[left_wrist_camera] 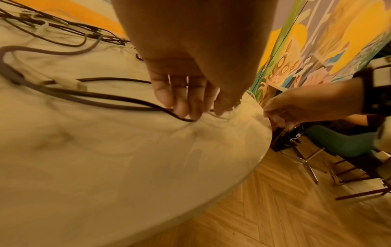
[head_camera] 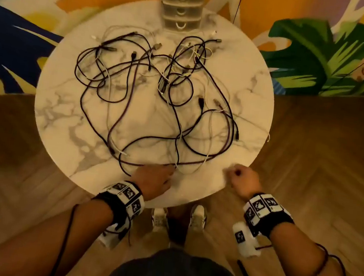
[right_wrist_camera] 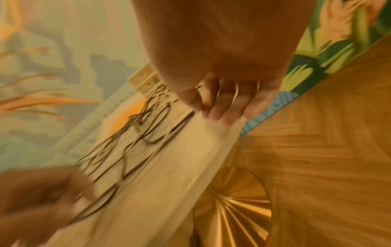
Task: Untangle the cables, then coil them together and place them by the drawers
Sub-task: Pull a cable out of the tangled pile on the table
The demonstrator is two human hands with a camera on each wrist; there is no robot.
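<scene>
Cables [head_camera: 150, 91]: dark and white, several, spread in one loose tangle over most of your round marble table [head_camera: 61, 121]; plug ends lie scattered through it, nothing separated out, nothing coiled. Drawers [head_camera: 181, 9]: small three-tier unit at the table's far edge, the tangle's far loops lying near it, no coil set beside it. Your left hand [head_camera: 155, 179]: palm down at the near edge, fingers [left_wrist_camera: 186, 103] reaching onto the nearest dark loop and a thin white strand; in the left wrist view the tips press or lightly pinch those strands against the tabletop, and which of the two cannot be told through the blur. Your right hand [head_camera: 242, 178]: at the near right rim, fingers curled in; whether it pinches a thin white strand or nothing cannot be told. Status, judged: untangling barely begun; separating, coiling together and placing by the drawers all remain.
</scene>
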